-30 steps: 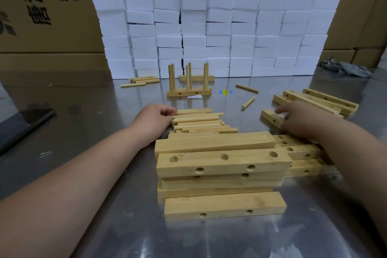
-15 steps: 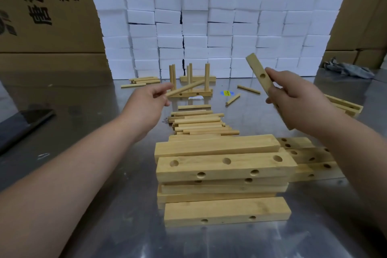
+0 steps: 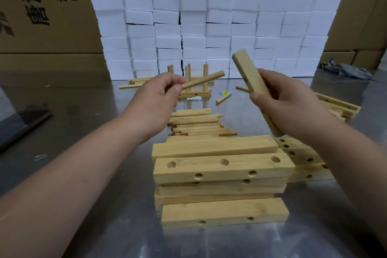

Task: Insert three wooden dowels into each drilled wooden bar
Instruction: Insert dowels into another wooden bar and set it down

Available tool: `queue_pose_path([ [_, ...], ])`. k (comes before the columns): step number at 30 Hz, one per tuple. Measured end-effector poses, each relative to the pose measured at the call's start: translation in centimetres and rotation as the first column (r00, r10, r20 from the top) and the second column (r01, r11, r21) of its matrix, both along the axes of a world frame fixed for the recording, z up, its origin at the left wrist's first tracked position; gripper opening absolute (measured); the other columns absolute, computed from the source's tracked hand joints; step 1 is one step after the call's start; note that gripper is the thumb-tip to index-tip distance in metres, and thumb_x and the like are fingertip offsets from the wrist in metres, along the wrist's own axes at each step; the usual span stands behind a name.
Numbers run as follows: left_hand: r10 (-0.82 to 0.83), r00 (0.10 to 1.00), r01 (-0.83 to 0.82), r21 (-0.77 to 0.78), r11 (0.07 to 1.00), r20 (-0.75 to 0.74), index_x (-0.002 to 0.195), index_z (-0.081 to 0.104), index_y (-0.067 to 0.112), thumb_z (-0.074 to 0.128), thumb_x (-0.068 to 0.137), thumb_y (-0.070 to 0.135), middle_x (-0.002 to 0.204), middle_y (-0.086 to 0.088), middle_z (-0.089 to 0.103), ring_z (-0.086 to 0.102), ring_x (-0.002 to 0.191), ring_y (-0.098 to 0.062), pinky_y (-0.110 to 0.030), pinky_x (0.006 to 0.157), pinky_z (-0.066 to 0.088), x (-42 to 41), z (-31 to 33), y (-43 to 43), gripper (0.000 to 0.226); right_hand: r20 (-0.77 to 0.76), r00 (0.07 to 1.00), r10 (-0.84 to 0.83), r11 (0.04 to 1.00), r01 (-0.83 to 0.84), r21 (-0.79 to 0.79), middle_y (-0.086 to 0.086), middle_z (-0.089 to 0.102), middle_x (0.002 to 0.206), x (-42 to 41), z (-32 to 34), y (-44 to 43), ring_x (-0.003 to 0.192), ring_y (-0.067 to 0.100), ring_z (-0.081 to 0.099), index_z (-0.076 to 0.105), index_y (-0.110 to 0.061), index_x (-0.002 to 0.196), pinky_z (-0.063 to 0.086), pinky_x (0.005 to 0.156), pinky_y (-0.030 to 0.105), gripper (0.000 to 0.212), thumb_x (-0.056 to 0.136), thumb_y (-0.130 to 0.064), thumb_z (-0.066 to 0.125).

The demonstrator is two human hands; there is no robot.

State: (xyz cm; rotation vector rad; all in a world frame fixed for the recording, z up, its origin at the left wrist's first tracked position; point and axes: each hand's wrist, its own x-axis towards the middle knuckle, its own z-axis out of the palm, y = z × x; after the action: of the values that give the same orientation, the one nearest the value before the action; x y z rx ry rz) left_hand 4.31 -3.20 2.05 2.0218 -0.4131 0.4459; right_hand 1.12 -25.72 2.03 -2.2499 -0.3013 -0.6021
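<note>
**Dowel and bar held above the tabletop**

The dowel [image 3: 204,80] is a plain round rod of pale wood. Its long axis rises from lower left to upper right, and its free end points toward the bar [image 3: 249,73]. The bar is a flat rectangular strip of pale wood. It slants from its raised far end at upper left down to lower right.

The left hand [image 3: 161,98] has curled fingers and pinches the dowel's near end. The right hand [image 3: 287,102] wraps around the bar's middle. Both parts are held clear of the tabletop [image 3: 94,132], above the loose dowel pile [image 3: 196,123] and beyond the stack of drilled bars [image 3: 222,167].

Steel table [image 3: 88,123]; drilled bars [image 3: 222,165]; loose dowels [image 3: 196,123]; foam blocks [image 3: 217,27].
</note>
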Motion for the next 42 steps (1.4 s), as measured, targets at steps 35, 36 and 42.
queue_pose_path([
  [35,-0.011,0.967,0.032,-0.079,0.996,0.253,0.101,0.060,0.037,0.047,0.095,0.018,0.064,0.036,0.055,0.050,0.067,0.017,0.001,0.060,0.036,-0.8,-0.5,-0.4,0.025,-0.080,0.940,0.332,0.880,-0.278,0.385,-0.008,0.071,0.092,-1.1,0.5,1.2,0.058,0.008,0.058,0.053,-0.033,0.128,0.048,0.053,0.018,0.038,0.099,-0.014,0.037],
  [36,-0.006,0.965,0.027,-0.075,0.997,0.262,0.104,0.061,0.035,0.047,0.095,0.017,0.065,0.031,0.056,0.050,0.067,0.017,0.000,0.060,0.036,-0.8,-0.5,-0.4,0.024,-0.085,0.939,0.333,0.879,-0.276,0.389,-0.007,0.071,0.092,-1.1,0.5,1.2,0.057,0.008,0.058,0.053,-0.033,0.128,0.047,0.052,0.018,0.038,0.099,-0.013,0.037],
  [42,-0.024,0.972,0.043,-0.075,0.996,0.234,0.088,0.054,0.045,0.043,0.096,0.018,0.068,0.011,0.050,0.048,0.061,0.005,-0.008,0.057,0.039,-1.2,-0.4,-0.8,0.030,-0.105,0.929,0.354,0.871,-0.287,0.398,-0.004,0.071,0.095,-1.1,0.5,1.1,0.058,0.011,0.056,0.055,-0.031,0.126,0.048,0.052,0.020,0.037,0.098,-0.013,0.039],
])
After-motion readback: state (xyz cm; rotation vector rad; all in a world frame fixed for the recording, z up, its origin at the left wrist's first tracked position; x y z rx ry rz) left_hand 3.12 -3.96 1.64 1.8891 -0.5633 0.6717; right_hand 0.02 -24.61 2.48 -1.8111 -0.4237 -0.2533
